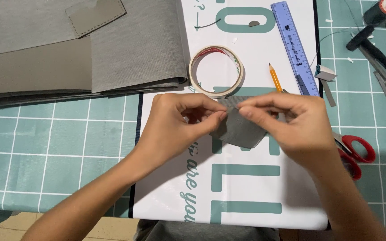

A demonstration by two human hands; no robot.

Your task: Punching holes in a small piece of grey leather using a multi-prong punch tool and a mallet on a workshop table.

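A small grey piece of leather-like material (242, 129) with a rounded lower edge is held just above a white printed sheet (246, 192). My left hand (175, 122) pinches its upper left edge between thumb and forefinger. My right hand (291, 122) pinches the upper right edge, fingertips almost meeting those of the left hand. A roll of pale tape (216, 70) lies flat on the sheet just beyond my hands.
Folded grey material (68, 49) fills the upper left. A yellow pencil (275, 76) and a blue ruler (295, 47) lie behind my right hand. Red-handled scissors (357, 154) rest at right. Black tools (374, 44) lie on the teal cutting mat (45, 147).
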